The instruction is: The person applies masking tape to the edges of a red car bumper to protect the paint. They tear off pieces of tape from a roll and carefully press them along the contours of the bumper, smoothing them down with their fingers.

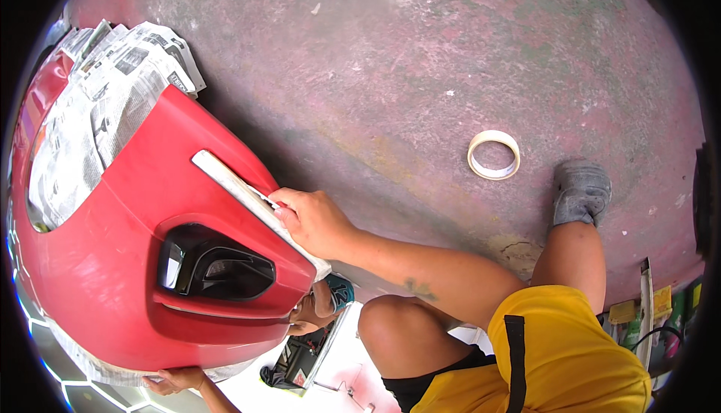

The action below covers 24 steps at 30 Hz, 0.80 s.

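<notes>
A red car bumper (113, 248) fills the left side, with a black plastic light recess (218, 264) set in it. A whitish strip of masking tape (229, 179) runs along its right-hand edge. My right hand (315, 221) is closed on that strip, thumb and fingers pinching a loose, lifted bit of it. At the bumper's lower edge, my left hand (180, 380) touches the panel beside the paper masking, its visible fingers stretched out. Part of the left palm is hidden by the panel.
Newspaper sheets (124, 75) cover the bumper's upper part. A roll of tape (493, 155) lies on the stained concrete floor (360, 75), near my grey shoe (582, 191). Another person (323, 304) shows partly behind the bumper. Containers and tools (661, 323) stand at the lower right.
</notes>
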Tool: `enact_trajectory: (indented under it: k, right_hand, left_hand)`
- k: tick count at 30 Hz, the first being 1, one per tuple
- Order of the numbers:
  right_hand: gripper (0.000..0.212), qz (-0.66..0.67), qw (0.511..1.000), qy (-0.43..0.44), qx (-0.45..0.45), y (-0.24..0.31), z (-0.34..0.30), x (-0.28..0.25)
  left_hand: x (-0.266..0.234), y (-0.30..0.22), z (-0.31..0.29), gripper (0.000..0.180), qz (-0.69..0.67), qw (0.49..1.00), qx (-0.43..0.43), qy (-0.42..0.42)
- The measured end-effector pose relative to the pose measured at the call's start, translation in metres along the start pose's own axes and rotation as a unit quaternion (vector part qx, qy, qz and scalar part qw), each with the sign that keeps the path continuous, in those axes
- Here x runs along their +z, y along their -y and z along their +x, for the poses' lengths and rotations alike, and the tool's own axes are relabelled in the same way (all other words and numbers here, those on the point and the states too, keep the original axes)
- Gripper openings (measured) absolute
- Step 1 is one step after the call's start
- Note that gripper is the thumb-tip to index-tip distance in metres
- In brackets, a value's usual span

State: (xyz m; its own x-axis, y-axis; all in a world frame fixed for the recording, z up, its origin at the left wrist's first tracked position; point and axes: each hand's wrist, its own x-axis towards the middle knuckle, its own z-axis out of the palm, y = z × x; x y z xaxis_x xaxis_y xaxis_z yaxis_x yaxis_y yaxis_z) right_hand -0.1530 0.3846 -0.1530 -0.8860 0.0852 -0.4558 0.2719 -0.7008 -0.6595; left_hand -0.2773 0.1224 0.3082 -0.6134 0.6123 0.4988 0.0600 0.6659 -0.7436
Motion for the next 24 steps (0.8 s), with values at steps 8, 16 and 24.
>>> enact_trajectory:
  k: [8, 16, 24]
  right_hand:
    - [0.028, 0.004, 0.999, 0.011, 0.05, -0.024, -0.021, 0.008]
    - [0.031, -0.077, 0.988, 0.049, 0.126, -0.026, -0.041, -0.003]
    - [0.027, -0.11, 0.98, 0.079, 0.143, -0.026, -0.046, -0.034]
  left_hand:
    - [0.003, 0.003, 0.001, 0.081, 0.002, 1.0, -0.012, 0.008]
    - [0.006, 0.02, 0.002, 0.082, 0.065, 0.997, 0.026, 0.007]
    - [0.003, 0.003, -0.001, 0.082, 0.048, 0.998, -0.035, 0.01]
